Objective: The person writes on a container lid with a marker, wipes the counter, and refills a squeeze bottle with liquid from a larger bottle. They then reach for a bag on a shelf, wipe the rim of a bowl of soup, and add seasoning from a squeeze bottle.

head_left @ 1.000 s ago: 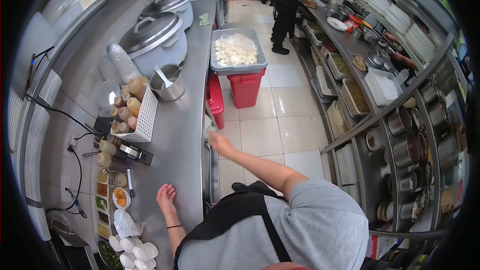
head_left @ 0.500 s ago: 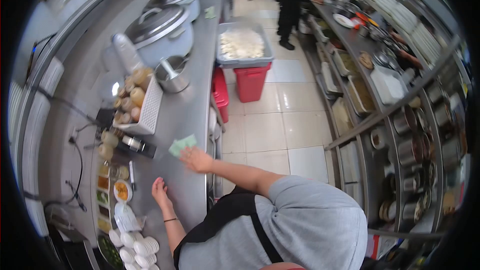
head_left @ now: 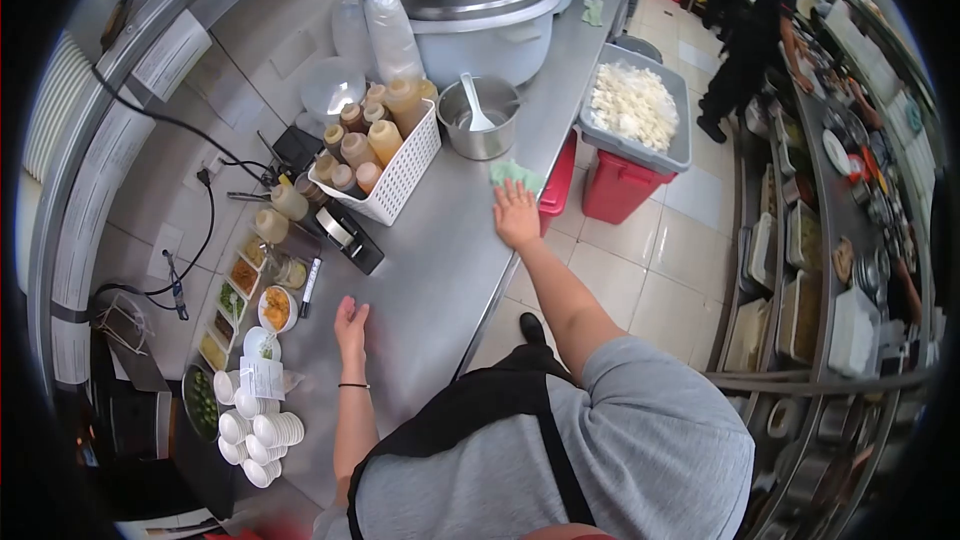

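Note:
My right hand [head_left: 516, 212] presses a light green cloth [head_left: 512, 174] onto the steel counter [head_left: 440, 240], close to its edge. The cloth shows past my fingertips, just below a steel pot [head_left: 480, 128] with a white-handled utensil in it. Above the counter's near part, my left hand [head_left: 350, 328] is empty, its fingers loosely bent and apart. A black-and-white marker [head_left: 311, 285] and a black tape dispenser [head_left: 350, 240] lie close to it. Beyond them stands a white basket [head_left: 405, 175] full of sauce bottles.
Stacked white cups [head_left: 265, 432] and small food containers [head_left: 243, 275] line the wall side. Large lidded pots [head_left: 480, 15] stand at the far end. A grey tub [head_left: 640, 105] of white food rests on a red bin [head_left: 620, 190]. A co-worker [head_left: 760, 40] stands at the opposite counter.
My right hand and the green cloth have moved farther along the counter, toward the steel pot. My view has turned and shifted, so the basket and pot appear nearer. My left hand stays empty.

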`<state>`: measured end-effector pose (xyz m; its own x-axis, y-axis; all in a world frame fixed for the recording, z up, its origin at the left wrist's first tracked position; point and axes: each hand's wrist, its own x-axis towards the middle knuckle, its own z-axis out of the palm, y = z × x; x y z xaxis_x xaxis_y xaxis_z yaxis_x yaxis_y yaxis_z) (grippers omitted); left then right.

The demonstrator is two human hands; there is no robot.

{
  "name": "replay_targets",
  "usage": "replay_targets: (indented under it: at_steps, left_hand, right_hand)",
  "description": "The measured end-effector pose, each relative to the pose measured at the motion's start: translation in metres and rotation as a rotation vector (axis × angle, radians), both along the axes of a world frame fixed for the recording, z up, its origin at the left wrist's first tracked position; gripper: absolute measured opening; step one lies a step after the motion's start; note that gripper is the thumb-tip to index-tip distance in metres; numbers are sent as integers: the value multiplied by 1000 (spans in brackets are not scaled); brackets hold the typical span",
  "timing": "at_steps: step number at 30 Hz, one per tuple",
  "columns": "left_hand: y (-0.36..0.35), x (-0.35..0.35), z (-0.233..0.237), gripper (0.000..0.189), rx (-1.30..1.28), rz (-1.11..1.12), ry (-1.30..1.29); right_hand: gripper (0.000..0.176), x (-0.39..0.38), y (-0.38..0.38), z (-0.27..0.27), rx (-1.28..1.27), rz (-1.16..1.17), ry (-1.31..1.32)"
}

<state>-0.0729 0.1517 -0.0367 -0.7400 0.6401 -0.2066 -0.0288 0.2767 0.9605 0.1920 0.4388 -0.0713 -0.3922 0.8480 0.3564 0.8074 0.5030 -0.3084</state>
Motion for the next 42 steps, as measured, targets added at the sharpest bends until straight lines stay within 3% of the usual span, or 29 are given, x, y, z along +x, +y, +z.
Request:
replay_targets:
  at_steps: [7, 10, 16, 22, 24, 28, 31, 35, 42]
  left_hand:
    - [74, -2, -19, 78, 9, 16, 234]
    - [97, 0, -1, 78, 122, -74, 76]
    - [115, 0, -21, 67, 127, 184, 71]
    - [144, 12, -25, 58, -178, 397, 490]
    - [146, 10, -30, 62, -152, 444, 475]
    - [140, 0, -34, 66, -205, 445, 455]
    - [142, -3, -30, 68, -224, 442, 431]
    - [149, 8, -6, 69, -314, 446, 464]
    - [127, 8, 12, 73, -318, 325, 402]
  right_hand:
    - [42, 25, 132, -10, 28, 39, -54]
    - [43, 29, 178, -6, 16, 42, -86]
    - [46, 27, 261, -5, -39, 78, -180]
    - [49, 20, 318, -9, -12, 33, -239]
    - [54, 22, 338, -19, -12, -33, -187]
    - [62, 22, 363, -6, -80, -293, -310]
    - [61, 22, 373, 8, -214, -300, -348]
    - [60, 26, 380, -10, -137, -230, -343]
    - [60, 40, 295, -17, 27, -33, -301]
